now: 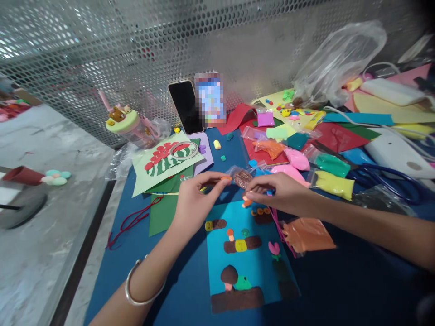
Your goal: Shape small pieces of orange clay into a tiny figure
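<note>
Between thumb and forefinger, my left hand (200, 192) pinches a small bit of orange clay (225, 179). My right hand (273, 192) is closed on a small peach-and-orange clay piece (246, 202), just above the top edge of a blue sheet (217, 262). On that sheet sit flat clay shapes: a brown mushroom (229, 275), a green mound (243, 283), a pink flower (273, 248) and brown bars, one with a yellow block (241, 245). An orange clay packet (311, 235) lies beneath my right forearm, and a brown clay packet (242, 178) lies behind the hands.
At the back, two phones (186, 106) lean on a perforated metal panel (251, 68). A lidded cup (131, 124) stands left, behind a watermelon picture (166, 160). Red cord (136, 219) lies on the left. Clay packets, blue-handled scissors (387, 183) and a white device (401, 151) crowd the right.
</note>
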The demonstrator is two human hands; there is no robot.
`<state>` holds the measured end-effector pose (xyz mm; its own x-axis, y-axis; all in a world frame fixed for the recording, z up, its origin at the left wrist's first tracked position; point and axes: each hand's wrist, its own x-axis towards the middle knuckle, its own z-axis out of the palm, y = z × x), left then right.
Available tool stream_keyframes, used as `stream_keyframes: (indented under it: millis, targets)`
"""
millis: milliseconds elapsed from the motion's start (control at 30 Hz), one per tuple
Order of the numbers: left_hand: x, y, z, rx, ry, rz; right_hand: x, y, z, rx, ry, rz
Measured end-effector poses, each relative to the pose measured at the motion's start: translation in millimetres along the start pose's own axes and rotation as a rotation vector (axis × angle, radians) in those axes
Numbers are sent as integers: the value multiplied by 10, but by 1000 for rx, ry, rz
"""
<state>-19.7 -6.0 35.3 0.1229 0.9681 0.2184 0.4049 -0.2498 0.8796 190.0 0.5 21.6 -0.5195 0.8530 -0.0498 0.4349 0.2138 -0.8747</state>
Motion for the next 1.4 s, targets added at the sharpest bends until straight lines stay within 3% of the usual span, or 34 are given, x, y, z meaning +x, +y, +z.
stream_keyframes:
  millis: [133,333,500,633,800,1167,1400]
  targets:
    - [12,-41,-65,31,47,0,232,5,147,-345,114,-193]
    - [30,-86,-92,52,49,-2,311,96,203,-548,130,-186]
    - [23,-129,-30,35,89,37,286,54,100,-320,243,-222]
    - [10,-181,51,46,95,82,307,-35,105,-60,203,-115]
    - [10,-218,125,70,116,166,356,-56,129,80,229,-28]
    - [6,-158,154,8,127,-96,397,-2,113,205,267,-57]
    - [15,-170,202,-147,137,-119,417,14,151,311,320,-56]
